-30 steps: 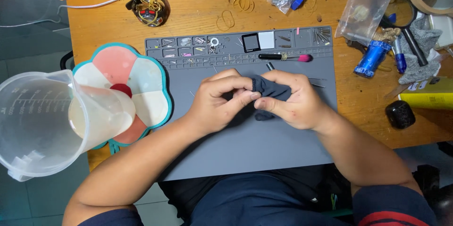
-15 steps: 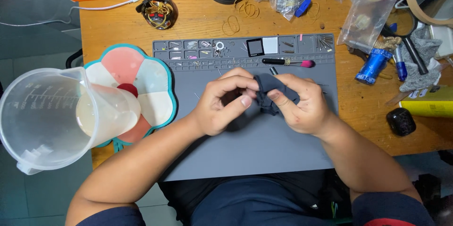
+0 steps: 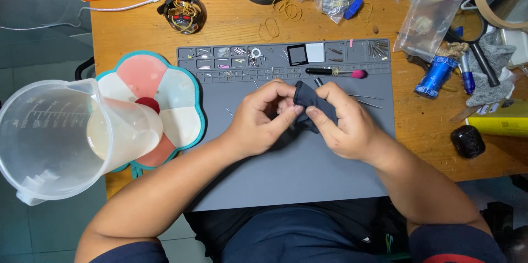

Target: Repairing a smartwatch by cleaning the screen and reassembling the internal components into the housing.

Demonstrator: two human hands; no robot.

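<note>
Both hands shifted slightly — left hand [image 3: 258, 120] and right hand [image 3: 344, 125] pinching dark cloth [image 3: 308, 103]

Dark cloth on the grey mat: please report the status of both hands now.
Left hand and right hand both pinch the dark cloth. Cloth bunched, held over grey mat. Nothing in the way.

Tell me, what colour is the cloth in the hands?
Dark navy blue, almost black. The cloth shows best in the head view.

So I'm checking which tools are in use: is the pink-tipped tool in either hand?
No, the pink-tipped tool lies on the grey mat beyond both hands, which hold a dark cloth.
</note>
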